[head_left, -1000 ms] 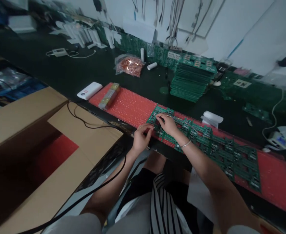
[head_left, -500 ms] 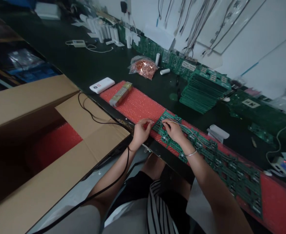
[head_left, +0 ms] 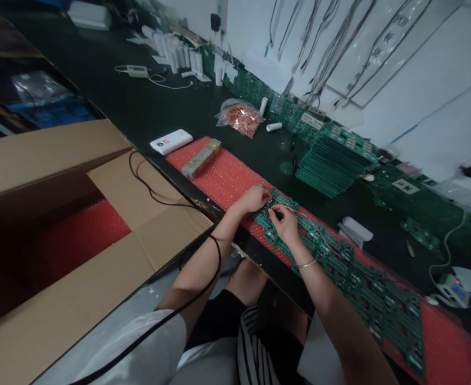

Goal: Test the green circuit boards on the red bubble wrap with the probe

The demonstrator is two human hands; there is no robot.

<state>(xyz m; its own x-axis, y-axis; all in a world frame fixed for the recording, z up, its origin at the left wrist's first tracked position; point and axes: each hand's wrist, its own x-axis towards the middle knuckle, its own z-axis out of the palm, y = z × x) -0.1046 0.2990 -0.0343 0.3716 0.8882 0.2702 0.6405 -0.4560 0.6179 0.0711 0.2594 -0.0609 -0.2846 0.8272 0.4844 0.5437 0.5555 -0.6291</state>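
A row of green circuit boards lies on a long strip of red bubble wrap. Over the left end of the row is my left hand, fingers drawn together at the boards' far side; whatever sits in them is too small to make out. Close beside it, my right hand pinches a thin wire that trails right across the boards. The fingertips of both hands nearly meet. A black cord runs along my left forearm.
A metal bar and a white power bank lie to the left. Behind are a bag of copper-coloured parts and a stack of green boards. An open cardboard box stands at the left, against the table edge.
My left hand has moved right and away from me, from the boards' left edge onto their far corner. My right hand stays at about the same place, still with the wire.
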